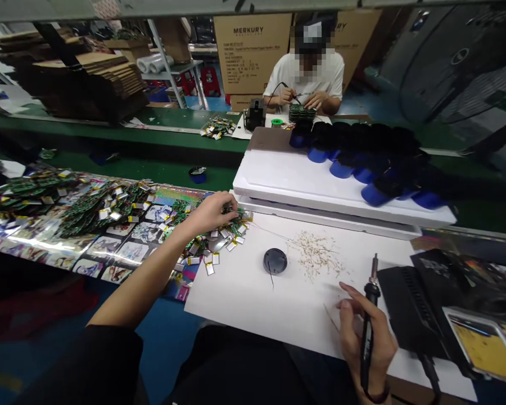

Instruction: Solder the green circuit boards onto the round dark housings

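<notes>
Far L: pile of green boards point(29, 194) w/ silver packs on patterned sheet point(130, 250); 2nd pile point(93, 211) just R of it, boards fanned & overlapping. Behind, cardboard stack point(88, 76) sat on far worktop point(164, 135). Small blue cup point(198, 177) stood on green ledge, mid.

L hand point(215, 214) reached fwd onto 3rd board pile point(231, 233), at L edge of white sheet point(236, 292); fingers curled down among boards, couldn't tell if any was gripped. Loose packs w/ yellow tape spilled onto sheet below hand.

R of that: round black cap point(275, 261) w/ dark wire sticking out, then scatter of tan bits point(318, 256), thin long wire running from pile toward bits. Foam slabs point(287, 174), stacked, lay behind; rows of blue pots point(377, 194) w/ black tops stood on upper one. Beyond, co-worker point(307, 73) bent over boards at far worktop, big carton point(253, 56) behind.

R hand point(379, 337) closed around iron point(367, 326), tip pointing away, over sheet; index & thumb near thin strand, hold unclear. Black box point(409, 304) just R of hand, then tray w/ yellow sponge point(484, 346) far R.
</notes>
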`<state>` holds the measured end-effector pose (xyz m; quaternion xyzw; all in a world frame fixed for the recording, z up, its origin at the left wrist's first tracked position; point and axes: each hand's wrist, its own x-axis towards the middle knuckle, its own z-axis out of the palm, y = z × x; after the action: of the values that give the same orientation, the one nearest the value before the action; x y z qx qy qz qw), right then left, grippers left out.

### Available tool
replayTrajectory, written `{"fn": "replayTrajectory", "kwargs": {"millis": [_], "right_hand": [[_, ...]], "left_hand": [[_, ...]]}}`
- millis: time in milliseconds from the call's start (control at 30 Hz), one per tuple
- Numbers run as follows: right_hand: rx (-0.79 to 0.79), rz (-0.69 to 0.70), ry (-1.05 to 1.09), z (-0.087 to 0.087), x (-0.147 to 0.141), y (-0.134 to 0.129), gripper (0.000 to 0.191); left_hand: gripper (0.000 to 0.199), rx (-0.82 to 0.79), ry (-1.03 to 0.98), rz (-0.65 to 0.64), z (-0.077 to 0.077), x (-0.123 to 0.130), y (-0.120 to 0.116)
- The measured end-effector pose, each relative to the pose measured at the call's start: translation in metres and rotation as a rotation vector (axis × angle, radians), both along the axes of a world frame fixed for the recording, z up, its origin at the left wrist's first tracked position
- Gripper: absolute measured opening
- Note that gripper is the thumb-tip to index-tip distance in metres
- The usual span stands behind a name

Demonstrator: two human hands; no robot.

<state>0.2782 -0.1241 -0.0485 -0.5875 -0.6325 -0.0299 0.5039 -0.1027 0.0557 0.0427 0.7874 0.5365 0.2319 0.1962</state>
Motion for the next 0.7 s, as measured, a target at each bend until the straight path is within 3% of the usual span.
{"fn": "replayTrajectory", "kwargs": {"millis": [167, 233, 367, 467, 567, 700], "right_hand": [[0.086, 0.191, 0.104, 0.013, -0.021, 0.012, 0.047], [0.103, 0.290, 0.115, 0.020, -0.037, 0.022, 0.058], [0.150, 0.383, 0.081, 0.034, -0.069, 0.050, 0.072], [0.159, 0.384, 0.028, 0.039, -0.081, 0.065, 0.068], [0.136, 0.392, 0.072, 0.039, -0.080, 0.069, 0.065], [0.092, 0.386, 0.136, 0.038, -0.065, 0.065, 0.066]], "left_hand": [[0.041, -0.319, -0.637, -0.037, 0.016, 0.029, -0.013], [0.046, -0.451, -0.806, -0.094, 0.012, 0.050, -0.018], [0.047, -0.673, -0.958, -0.230, -0.007, 0.095, -0.032], [0.049, -0.767, -1.020, -0.300, -0.019, 0.118, -0.044], [0.045, -0.756, -0.978, -0.319, -0.021, 0.122, -0.049], [0.024, -0.446, -0.566, -0.420, -0.011, 0.100, -0.039]]}}
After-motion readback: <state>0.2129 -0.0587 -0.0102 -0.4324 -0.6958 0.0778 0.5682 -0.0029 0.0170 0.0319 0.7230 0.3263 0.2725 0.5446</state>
